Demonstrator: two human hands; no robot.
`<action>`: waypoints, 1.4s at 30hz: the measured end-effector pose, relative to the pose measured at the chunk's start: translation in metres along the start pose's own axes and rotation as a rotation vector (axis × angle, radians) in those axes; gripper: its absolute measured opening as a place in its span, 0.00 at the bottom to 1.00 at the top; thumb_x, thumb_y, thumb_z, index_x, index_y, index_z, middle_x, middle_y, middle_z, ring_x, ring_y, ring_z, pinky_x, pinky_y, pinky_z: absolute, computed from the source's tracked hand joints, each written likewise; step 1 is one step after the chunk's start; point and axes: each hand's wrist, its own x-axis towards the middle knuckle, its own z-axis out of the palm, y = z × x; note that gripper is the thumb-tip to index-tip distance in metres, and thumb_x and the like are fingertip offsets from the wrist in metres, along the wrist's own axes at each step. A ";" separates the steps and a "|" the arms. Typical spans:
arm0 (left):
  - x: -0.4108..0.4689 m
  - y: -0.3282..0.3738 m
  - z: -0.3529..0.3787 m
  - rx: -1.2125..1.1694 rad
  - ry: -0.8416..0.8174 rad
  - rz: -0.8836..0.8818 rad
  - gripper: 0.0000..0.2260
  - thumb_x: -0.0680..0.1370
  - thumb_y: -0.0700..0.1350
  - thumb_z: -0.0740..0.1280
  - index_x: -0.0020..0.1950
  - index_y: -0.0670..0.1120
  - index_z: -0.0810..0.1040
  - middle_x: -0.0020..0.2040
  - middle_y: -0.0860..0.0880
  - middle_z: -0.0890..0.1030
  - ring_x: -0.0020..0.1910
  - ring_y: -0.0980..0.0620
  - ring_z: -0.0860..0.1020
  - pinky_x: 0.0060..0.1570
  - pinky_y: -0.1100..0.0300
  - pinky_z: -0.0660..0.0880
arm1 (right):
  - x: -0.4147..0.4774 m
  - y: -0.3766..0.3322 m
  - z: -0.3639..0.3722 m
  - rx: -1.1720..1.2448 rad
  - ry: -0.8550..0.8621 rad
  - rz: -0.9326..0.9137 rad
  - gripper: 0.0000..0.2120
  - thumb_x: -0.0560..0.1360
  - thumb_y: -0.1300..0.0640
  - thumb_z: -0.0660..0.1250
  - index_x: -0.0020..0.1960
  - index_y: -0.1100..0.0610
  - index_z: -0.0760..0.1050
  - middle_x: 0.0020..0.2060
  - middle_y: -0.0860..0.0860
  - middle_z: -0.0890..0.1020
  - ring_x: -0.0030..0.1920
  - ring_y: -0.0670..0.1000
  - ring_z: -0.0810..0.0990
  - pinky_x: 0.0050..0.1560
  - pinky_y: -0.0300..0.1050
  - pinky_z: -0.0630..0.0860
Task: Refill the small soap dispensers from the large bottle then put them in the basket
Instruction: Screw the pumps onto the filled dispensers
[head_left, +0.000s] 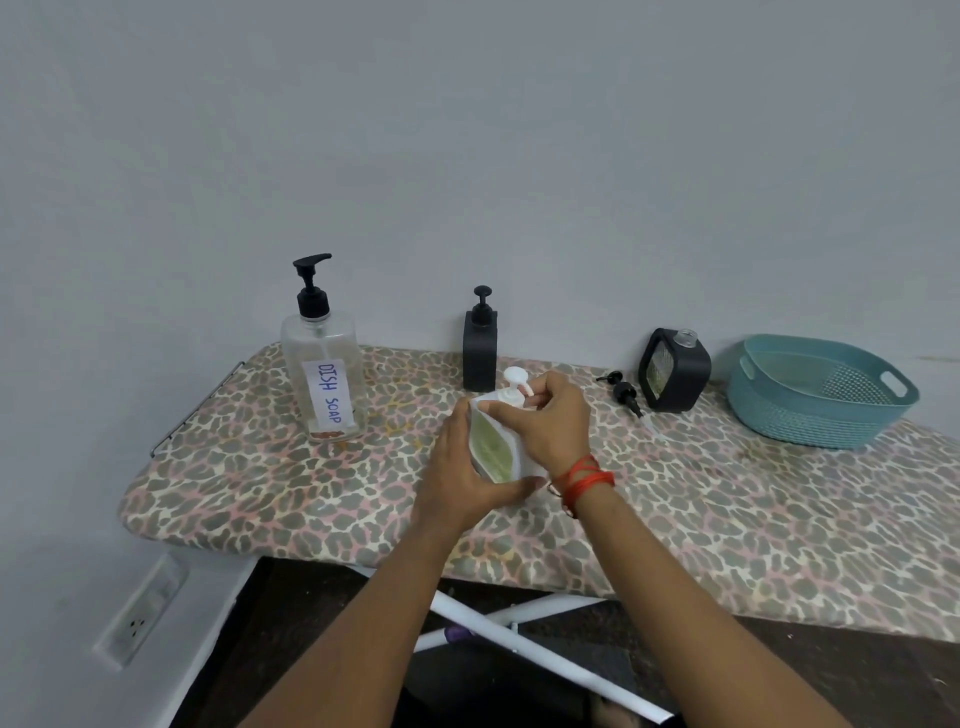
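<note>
A small white soap dispenser (493, 441) with a yellow-green window stands mid-board. My left hand (462, 478) wraps its body from the left. My right hand (550, 421) pinches its white pump head at the top. A large clear bottle (322, 379) labelled DISH SOAP, with a black pump, stands at the left, nearly empty. At the back stands a black dispenser (480, 348) with its pump on. Further right, a second black dispenser (672, 371) has an open neck, and its black pump (623, 395) lies beside it. The teal basket (821, 389) sits at the far right.
Everything rests on an ironing board (727, 509) with a leopard-print cover, pushed against a grey wall. Its white legs (519, 639) cross below over a dark floor. A wall socket (137, 618) sits low at the left. A red thread band circles my right wrist.
</note>
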 end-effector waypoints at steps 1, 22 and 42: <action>0.001 0.000 0.000 0.000 0.002 -0.003 0.66 0.55 0.79 0.74 0.84 0.53 0.49 0.81 0.51 0.62 0.78 0.50 0.65 0.71 0.44 0.71 | -0.003 0.000 0.005 -0.023 0.050 -0.005 0.20 0.61 0.51 0.84 0.38 0.54 0.73 0.32 0.43 0.77 0.31 0.39 0.74 0.33 0.30 0.70; 0.000 -0.002 -0.002 -0.021 -0.022 -0.019 0.65 0.56 0.76 0.77 0.83 0.57 0.48 0.81 0.55 0.61 0.77 0.53 0.66 0.70 0.45 0.72 | 0.005 0.006 -0.010 -0.030 -0.114 -0.089 0.13 0.63 0.50 0.83 0.40 0.48 0.80 0.38 0.43 0.83 0.37 0.38 0.78 0.42 0.35 0.75; 0.021 0.014 0.035 0.506 -0.146 -0.018 0.50 0.74 0.72 0.65 0.83 0.43 0.51 0.84 0.45 0.53 0.83 0.47 0.51 0.81 0.51 0.46 | 0.064 -0.021 -0.045 -0.408 0.009 0.106 0.18 0.70 0.52 0.74 0.56 0.57 0.77 0.45 0.50 0.78 0.44 0.51 0.75 0.45 0.42 0.70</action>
